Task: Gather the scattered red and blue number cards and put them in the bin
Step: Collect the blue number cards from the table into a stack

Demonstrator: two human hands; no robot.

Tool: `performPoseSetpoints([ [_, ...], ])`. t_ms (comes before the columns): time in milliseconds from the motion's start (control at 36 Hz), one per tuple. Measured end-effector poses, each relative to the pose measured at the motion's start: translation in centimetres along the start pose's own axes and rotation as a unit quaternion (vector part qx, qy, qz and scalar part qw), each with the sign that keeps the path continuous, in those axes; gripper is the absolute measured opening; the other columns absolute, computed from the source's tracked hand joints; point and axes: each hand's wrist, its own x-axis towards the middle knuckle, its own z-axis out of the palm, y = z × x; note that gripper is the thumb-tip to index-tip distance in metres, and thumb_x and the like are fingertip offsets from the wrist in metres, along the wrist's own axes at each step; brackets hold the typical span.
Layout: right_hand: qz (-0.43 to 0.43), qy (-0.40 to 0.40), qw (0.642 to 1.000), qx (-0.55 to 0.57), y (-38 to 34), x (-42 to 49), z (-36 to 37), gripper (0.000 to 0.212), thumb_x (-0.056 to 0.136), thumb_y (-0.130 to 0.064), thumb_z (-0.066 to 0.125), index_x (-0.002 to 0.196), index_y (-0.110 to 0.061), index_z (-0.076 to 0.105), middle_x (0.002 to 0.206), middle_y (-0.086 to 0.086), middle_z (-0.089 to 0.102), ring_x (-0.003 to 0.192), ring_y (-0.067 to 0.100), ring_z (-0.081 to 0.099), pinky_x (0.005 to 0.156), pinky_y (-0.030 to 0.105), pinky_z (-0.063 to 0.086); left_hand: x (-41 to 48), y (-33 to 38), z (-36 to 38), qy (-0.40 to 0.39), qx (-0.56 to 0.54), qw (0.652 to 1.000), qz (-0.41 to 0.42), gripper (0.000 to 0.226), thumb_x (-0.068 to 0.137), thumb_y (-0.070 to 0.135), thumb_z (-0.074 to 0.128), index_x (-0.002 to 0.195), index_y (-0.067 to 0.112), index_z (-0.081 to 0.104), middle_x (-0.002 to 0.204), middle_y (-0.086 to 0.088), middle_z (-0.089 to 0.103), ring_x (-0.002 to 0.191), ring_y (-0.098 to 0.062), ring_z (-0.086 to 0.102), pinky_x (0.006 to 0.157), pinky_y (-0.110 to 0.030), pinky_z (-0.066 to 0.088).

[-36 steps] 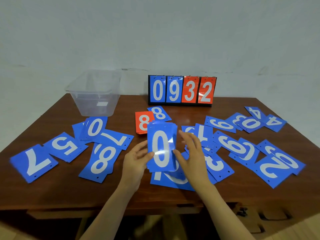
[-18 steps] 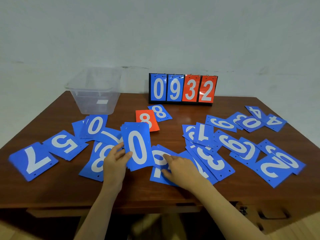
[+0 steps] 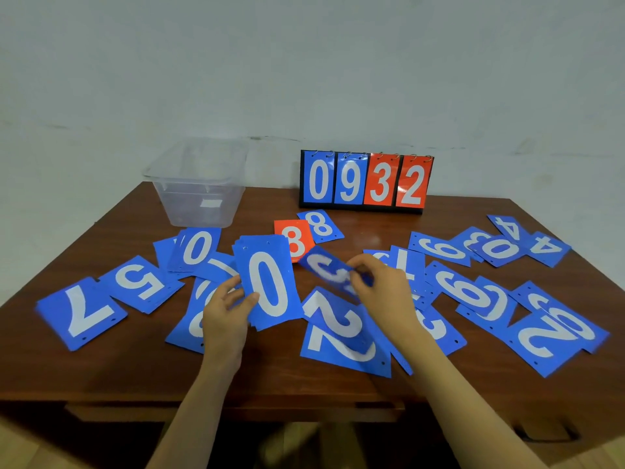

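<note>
My left hand [image 3: 225, 314] grips a stack of blue cards [image 3: 269, 282] with a white 0 on top, held above the table's front middle. My right hand [image 3: 382, 289] pinches one blue card [image 3: 326, 270], blurred, lifted just right of the stack. Under it lie two overlapping blue 2 cards [image 3: 341, 336]. A red 8 card [image 3: 295, 240] and a blue 8 card [image 3: 319, 225] lie behind the stack. Several more blue cards are scattered left, such as the 7 [image 3: 81, 314] and the 5 [image 3: 140, 282], and right, such as a 6 [image 3: 461, 287]. The clear plastic bin [image 3: 198, 186] stands at the back left.
A flip scoreboard [image 3: 365, 182] reading 0932 stands upright at the back middle of the brown wooden table [image 3: 142, 374]. A pale wall rises right behind the table. The table's front edge runs just below my wrists.
My left hand carried the 0 stack to the left. My right hand let go of the stack, dropped to the table, and lifted a single blue card.
</note>
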Motion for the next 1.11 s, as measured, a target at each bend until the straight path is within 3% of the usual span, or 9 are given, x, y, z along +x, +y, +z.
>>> performPoseSetpoints([
  [83, -0.057, 0.052, 0.992, 0.101, 0.1, 0.1, -1.1, 0.015, 0.089, -0.006, 0.06, 0.096, -0.018, 0.068, 0.104, -0.009, 0.065, 0.092, -0.012, 0.055, 0.075, 0.003, 0.043, -0.3, 0.4, 0.6, -0.05, -0.031, 0.998, -0.034, 0.04, 0.086, 0.005, 0.064, 0.123, 0.015, 0.053, 0.104, -0.001, 0.065, 0.091, -0.015, 0.066, 0.06, -0.028, 0.059],
  [167, -0.126, 0.045, 0.986, 0.098, 0.8, 0.3, -1.4, 0.015, 0.086, -0.007, 0.065, 0.09, -0.02, 0.07, 0.115, -0.018, 0.057, 0.118, -0.004, 0.043, 0.097, 0.002, 0.03, -0.8, 0.9, 1.7, -0.116, -0.089, 0.986, -0.085, 0.036, 0.086, 0.001, 0.059, 0.121, 0.01, 0.054, 0.102, -0.002, 0.067, 0.085, -0.013, 0.07, 0.057, -0.029, 0.06],
  [333, -0.121, -0.027, 0.978, 0.167, 2.8, -0.2, -1.7, 0.024, 0.085, 0.002, 0.064, 0.086, -0.021, 0.072, 0.115, -0.014, 0.059, 0.118, -0.007, 0.047, 0.095, 0.008, 0.039, -1.2, 1.7, 3.6, -0.155, -0.132, 0.969, -0.144, 0.031, 0.085, 0.008, 0.062, 0.113, 0.02, 0.059, 0.105, -0.004, 0.07, 0.1, -0.02, 0.067, 0.073, -0.036, 0.059],
  [472, -0.143, -0.108, 0.963, 0.201, 3.8, -0.4, -2.1, 0.015, 0.084, 0.003, 0.064, 0.088, -0.008, 0.074, 0.118, -0.006, 0.061, 0.127, 0.003, 0.046, 0.083, 0.015, 0.052, -0.9, 2.2, 4.3, -0.211, -0.12, 0.956, -0.162, 0.025, 0.083, 0.009, 0.063, 0.104, 0.024, 0.062, 0.093, 0.0, 0.075, 0.086, -0.016, 0.072, 0.068, -0.032, 0.06],
  [583, -0.148, -0.127, 0.964, 0.183, 3.9, -0.4, -1.8, 0.016, 0.086, 0.001, 0.063, 0.089, -0.012, 0.073, 0.121, -0.007, 0.061, 0.129, 0.0, 0.043, 0.092, 0.019, 0.049, -0.7, 2.3, 4.9, -0.248, -0.09, 0.949, -0.172, 0.031, 0.082, 0.011, 0.065, 0.109, 0.024, 0.062, 0.1, -0.004, 0.074, 0.091, -0.019, 0.071, 0.068, -0.034, 0.06],
  [750, -0.145, -0.138, 0.977, 0.067, 4.0, 0.5, -0.4, 0.037, 0.092, 0.006, 0.048, 0.113, -0.019, 0.066, 0.132, -0.012, 0.053, 0.136, -0.003, 0.027, 0.106, 0.024, 0.038, -0.7, 1.6, 5.6, -0.17, -0.073, 0.974, -0.133, 0.03, 0.082, 0.007, 0.067, 0.105, 0.025, 0.06, 0.104, -0.004, 0.07, 0.091, -0.018, 0.07, 0.065, -0.032, 0.06],
  [861, -0.026, -0.119, 0.991, 0.054, 3.1, 0.3, 0.4, 0.048, 0.097, -0.018, 0.051, 0.142, -0.026, 0.037, 0.148, -0.005, 0.036, 0.139, 0.011, 0.029, 0.11, 0.026, 0.027, -0.4, 0.9, 4.7, -0.091, -0.02, 0.995, -0.047, 0.033, 0.085, 0.009, 0.066, 0.112, 0.024, 0.055, 0.106, -0.003, 0.068, 0.091, -0.018, 0.069, 0.064, -0.03, 0.059],
  [1000, 0.031, -0.318, 0.944, -0.084, 2.7, 0.1, 2.1, 0.082, 0.086, -0.048, 0.062, 0.149, -0.016, 0.022, 0.155, 0.003, 0.023, 0.141, 0.021, 0.024, 0.113, 0.037, 0.029, -0.3, 0.1, 2.9, -0.04, 0.039, 0.998, 0.03, 0.044, 0.088, 0.009, 0.063, 0.13, 0.014, 0.051, 0.109, 0.001, 0.06, 0.098, -0.017, 0.063, 0.066, -0.026, 0.058],
  [1111, 0.003, -0.377, 0.912, -0.163, 2.0, -0.8, 3.6, 0.076, 0.091, -0.047, 0.054, 0.149, -0.013, 0.019, 0.155, 0.006, 0.024, 0.141, 0.025, 0.022, 0.111, 0.04, 0.03, -0.3, -0.5, 1.9, -0.025, 0.041, 0.998, 0.038, 0.045, 0.087, 0.008, 0.063, 0.13, 0.013, 0.051, 0.111, -0.002, 0.062, 0.096, -0.016, 0.064, 0.065, -0.026, 0.057],
])
